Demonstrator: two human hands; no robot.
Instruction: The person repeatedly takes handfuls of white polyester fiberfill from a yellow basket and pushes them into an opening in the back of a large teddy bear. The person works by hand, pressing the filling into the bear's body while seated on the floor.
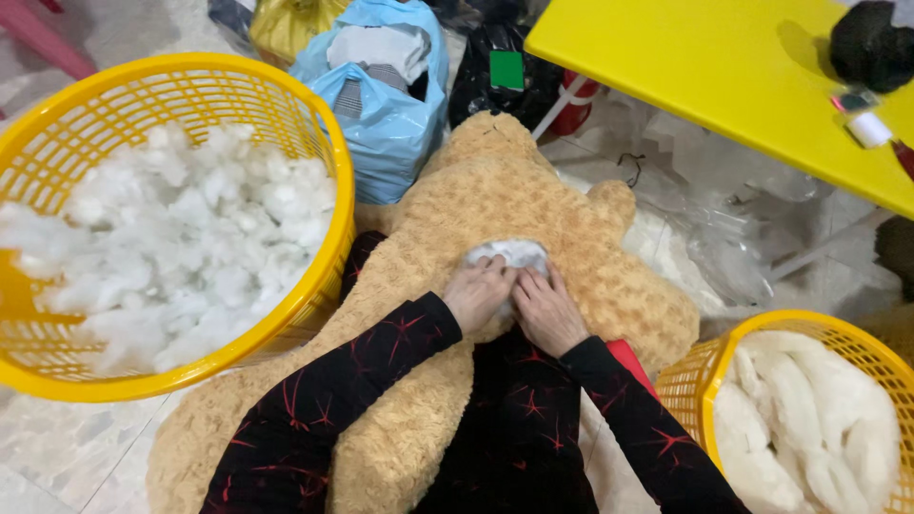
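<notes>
Hands met at one spot on the tan plush bear (533,219), which lay across the person's lap so that its opening faced up and sat within easy reach of both arms. The left hand (479,293) and the right hand (546,312) rested side by side on the bear's body, fingers curled narrow and pressed down into a wad of white stuffing (514,253) that showed through the opening; whether either hand actually pinched the fibre or only pushed on it could not be told. The hands probably sat close together so that the plush stayed taut around the gap while the filling was packed.

Left of the bear, touching its side, stood a large yellow basket (57,371) heaped with loose white fibre (181,247), likely kept that near so a handful could be taken without shifting the toy. Right of the bear, near its lower flank, a second yellow basket (695,381) held smoother rolled wadding (809,419). Beyond the bear's far end sat a blue plastic bag (386,124), and to the bear's upper right a yellow table (705,67) carried a small white spool (868,129).
</notes>
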